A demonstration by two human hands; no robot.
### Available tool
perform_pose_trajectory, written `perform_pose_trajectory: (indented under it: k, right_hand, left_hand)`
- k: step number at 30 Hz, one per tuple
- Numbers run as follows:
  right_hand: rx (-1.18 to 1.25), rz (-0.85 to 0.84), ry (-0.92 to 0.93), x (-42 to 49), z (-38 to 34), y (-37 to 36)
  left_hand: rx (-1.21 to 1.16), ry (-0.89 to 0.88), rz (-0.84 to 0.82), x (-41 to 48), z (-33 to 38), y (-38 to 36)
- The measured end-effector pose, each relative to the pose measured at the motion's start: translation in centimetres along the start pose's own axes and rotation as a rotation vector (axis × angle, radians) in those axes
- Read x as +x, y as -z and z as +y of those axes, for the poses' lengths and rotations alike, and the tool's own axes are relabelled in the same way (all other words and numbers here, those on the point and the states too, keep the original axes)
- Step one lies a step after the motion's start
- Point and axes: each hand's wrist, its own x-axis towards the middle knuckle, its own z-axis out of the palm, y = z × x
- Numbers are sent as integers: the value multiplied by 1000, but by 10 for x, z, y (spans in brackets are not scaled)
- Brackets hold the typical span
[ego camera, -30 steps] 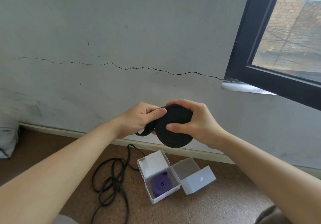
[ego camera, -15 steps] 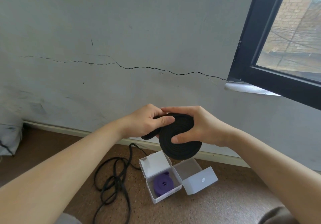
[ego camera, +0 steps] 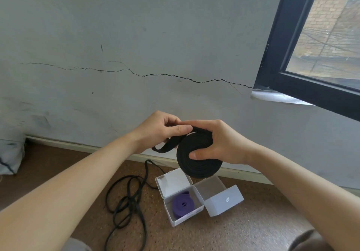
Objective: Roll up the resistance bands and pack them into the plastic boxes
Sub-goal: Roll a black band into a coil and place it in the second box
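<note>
A black resistance band [ego camera: 196, 165] is wound into a thick flat coil, held in the air above the boxes. My right hand [ego camera: 218, 143] grips the coil, thumb pressed on its face. My left hand [ego camera: 159, 130] pinches the band's loose tail at the coil's upper left. On the floor below, an open white plastic box [ego camera: 180, 218] holds a rolled purple band [ego camera: 183, 205]. Beside it on the right stands a second open plastic box [ego camera: 224, 202] with nothing visible inside. A thin black band [ego camera: 126, 204] lies loose in loops on the floor to the left.
A grey cracked wall [ego camera: 155, 56] with a pale skirting board [ego camera: 78, 145] runs behind the boxes. A dark-framed window [ego camera: 303, 87] is at the upper right. A whitish bag [ego camera: 9, 155] sits at the far left on the brown cork floor [ego camera: 253, 231].
The coil has tilted flatter and sunk a little toward the boxes. My left hand has drawn the tail further round the coil's top; both hands keep their hold.
</note>
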Motion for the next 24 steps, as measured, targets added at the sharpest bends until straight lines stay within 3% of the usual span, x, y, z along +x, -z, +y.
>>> perform_pose_trajectory:
  k: [4, 9, 14, 18, 21, 24]
  right_hand:
    - [-33, -23, -9, -1, 1, -4]
    - [32, 27, -24, -2, 3, -2]
    - [142, 156, -62, -1, 3, 4]
    - [112, 242, -111, 0, 11, 11]
    - [85, 243, -129, 0, 15, 9]
    - [86, 257, -130, 0, 16, 10]
  left_hand:
    - [1, 23, -69, 0, -5, 2]
    - [-55, -29, -43, 0, -8, -1]
    - [25, -104, 88, 1, -14, -8]
    - [45, -71, 304, 2, -22, -4]
    - [-133, 50, 433, 5, -29, -5]
    - [-473, 213, 363, 5, -27, -4]
